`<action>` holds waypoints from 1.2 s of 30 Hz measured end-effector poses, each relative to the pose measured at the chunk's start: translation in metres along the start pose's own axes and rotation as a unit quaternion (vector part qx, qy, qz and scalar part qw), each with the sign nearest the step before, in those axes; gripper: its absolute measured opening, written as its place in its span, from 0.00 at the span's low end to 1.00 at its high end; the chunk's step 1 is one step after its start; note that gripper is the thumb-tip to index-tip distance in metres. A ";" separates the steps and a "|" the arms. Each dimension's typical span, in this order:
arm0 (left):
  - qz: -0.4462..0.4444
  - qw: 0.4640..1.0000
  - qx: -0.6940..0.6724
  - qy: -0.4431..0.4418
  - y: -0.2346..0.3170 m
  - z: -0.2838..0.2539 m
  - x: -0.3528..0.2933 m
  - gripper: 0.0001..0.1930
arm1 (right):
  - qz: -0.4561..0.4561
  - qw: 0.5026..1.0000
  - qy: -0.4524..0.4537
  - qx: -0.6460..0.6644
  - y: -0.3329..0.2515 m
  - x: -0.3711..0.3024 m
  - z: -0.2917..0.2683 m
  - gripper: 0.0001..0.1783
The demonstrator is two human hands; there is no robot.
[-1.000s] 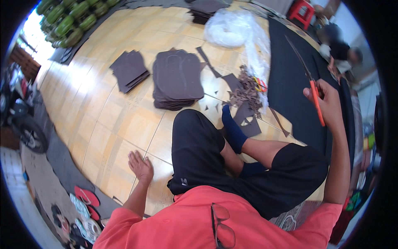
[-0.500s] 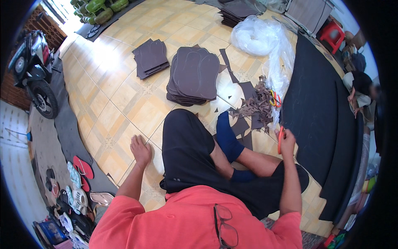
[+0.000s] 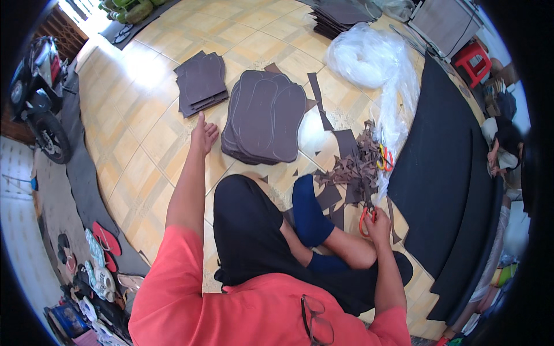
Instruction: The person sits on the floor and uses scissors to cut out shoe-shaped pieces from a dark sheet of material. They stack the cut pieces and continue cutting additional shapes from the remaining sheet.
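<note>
My right hand (image 3: 377, 226) grips the orange-red handles of a pair of scissors (image 3: 365, 220) low over the floor, beside my crossed legs. The blades point toward a heap of dark brown offcuts (image 3: 358, 158). My left hand (image 3: 204, 135) reaches forward with its fingers apart and holds nothing. It is just short of a small stack of dark brown sheets (image 3: 201, 81). To the right of that hand lies a thicker stack of rounded brown pieces (image 3: 265, 115), the top one marked with pale curved outlines.
Crumpled clear plastic (image 3: 369, 57) lies beyond the offcuts, with yellow-and-red-handled scissors (image 3: 384, 158) near it. Black sheet material (image 3: 433, 167) spreads along the right. Sandals (image 3: 107, 239) and a motorbike (image 3: 46, 109) stand left. Another person (image 3: 506, 141) crouches at far right.
My left hand has lifted off the floor and stretched forward toward the small stack. My right hand has moved slightly left and down with the scissors. The whole view has shifted a little.
</note>
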State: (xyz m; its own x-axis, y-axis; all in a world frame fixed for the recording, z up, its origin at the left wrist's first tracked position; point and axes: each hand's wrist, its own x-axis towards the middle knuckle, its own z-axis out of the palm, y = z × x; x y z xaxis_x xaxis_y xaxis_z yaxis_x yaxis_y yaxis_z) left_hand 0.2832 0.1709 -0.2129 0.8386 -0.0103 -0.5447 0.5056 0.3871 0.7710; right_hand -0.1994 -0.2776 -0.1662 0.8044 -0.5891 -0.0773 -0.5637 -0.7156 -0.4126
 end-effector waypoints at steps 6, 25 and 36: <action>0.044 0.971 -0.213 0.096 0.007 0.016 0.106 0.47 | -0.022 0.998 -0.059 -0.008 -0.003 0.013 0.012 0.29; 0.098 0.932 -0.318 0.144 0.032 0.069 0.131 0.21 | 0.056 0.868 -0.311 -0.383 -0.098 0.081 0.007 0.17; 0.099 0.943 -0.311 -0.071 0.055 0.107 -0.068 0.27 | 0.119 0.661 -0.318 0.670 -0.427 0.225 0.041 0.28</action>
State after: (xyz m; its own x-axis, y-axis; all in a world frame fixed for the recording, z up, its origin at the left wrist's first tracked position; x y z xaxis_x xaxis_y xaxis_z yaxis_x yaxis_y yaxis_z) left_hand 0.2759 0.0943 -0.0978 0.9452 0.0130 -0.3263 0.1561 0.8595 0.4867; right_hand 0.2295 -0.0895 -0.0446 0.8792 -0.0437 -0.4745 -0.3593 0.5933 -0.7203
